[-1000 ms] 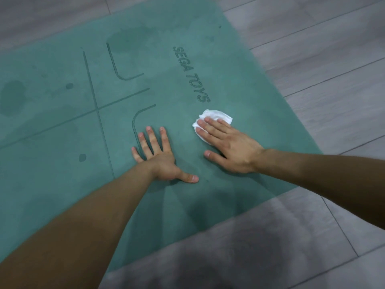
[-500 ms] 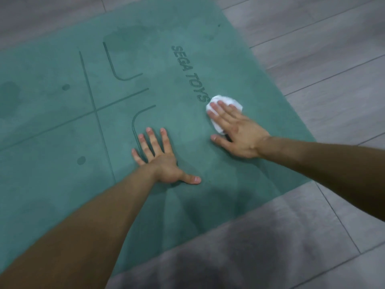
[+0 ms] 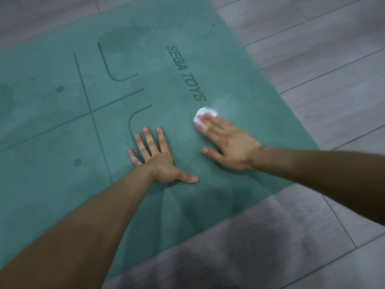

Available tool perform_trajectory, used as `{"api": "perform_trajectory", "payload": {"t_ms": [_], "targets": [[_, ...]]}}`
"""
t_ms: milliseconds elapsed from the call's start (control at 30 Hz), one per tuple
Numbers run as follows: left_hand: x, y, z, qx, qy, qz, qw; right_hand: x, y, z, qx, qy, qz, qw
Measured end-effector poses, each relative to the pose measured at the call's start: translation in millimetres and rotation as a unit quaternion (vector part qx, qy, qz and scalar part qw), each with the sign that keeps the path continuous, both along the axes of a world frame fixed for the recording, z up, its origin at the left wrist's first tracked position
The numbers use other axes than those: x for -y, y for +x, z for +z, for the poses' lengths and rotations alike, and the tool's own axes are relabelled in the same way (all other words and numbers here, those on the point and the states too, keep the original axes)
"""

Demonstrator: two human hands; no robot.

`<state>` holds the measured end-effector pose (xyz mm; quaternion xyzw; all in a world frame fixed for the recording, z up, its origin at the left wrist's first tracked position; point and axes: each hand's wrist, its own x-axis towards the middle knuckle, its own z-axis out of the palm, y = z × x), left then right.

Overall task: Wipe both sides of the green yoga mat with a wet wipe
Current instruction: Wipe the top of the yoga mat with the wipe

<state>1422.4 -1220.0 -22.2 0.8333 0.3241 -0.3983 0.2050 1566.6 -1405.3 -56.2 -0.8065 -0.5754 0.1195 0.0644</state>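
Head view. The green yoga mat lies unrolled and flat on a grey wood-plank floor, set at a slant to the planks, with one corner showing at the right and its near edge running down toward the lower left. The surface is a matte teal with darker markings: two long lines crossing, two hooked corner marks on either side of the crossing, and two round dots. The words "SEGA TOYS" are printed toward the mat's right edge. Darker, damp-looking patches mottle the far part of the mat, and a paler haze lies just beyond the wipe.

The left hand lies palm down on the mat near its near edge. Its fingers are straight and spread wide, the thumb is stretched out to the side, and it holds nothing.

The right hand, blurred, lies palm down closer to the mat's right corner. Its fingers are straight and close together, pressing a crumpled white wet wipe against the mat just below the last letter of the print. Only the wipe's far part shows beyond the fingertips. The thumb points toward the left hand and touches the mat.

A dark shadow falls on the floor and the mat's near edge.
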Motion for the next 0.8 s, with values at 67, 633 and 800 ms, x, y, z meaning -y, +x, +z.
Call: {"api": "perform_trajectory", "payload": {"t_ms": [67,633,800], "targets": [[-0.3,0.0,0.0,-0.001,0.005,-0.001,1.0,-0.1,-26.3,-3.9,0.008,-0.002,0.105,0.994],[-0.3,0.9,1.3,0.0,0.001,0.0,1.0,21.0,20.1,2.5,0.035,-0.017,0.056,0.998],[-2.0,1.5,1.9,-0.006,-0.004,-0.001,1.0,30.6,34.5,4.1,0.011,-0.029,-0.18,0.983]]}}
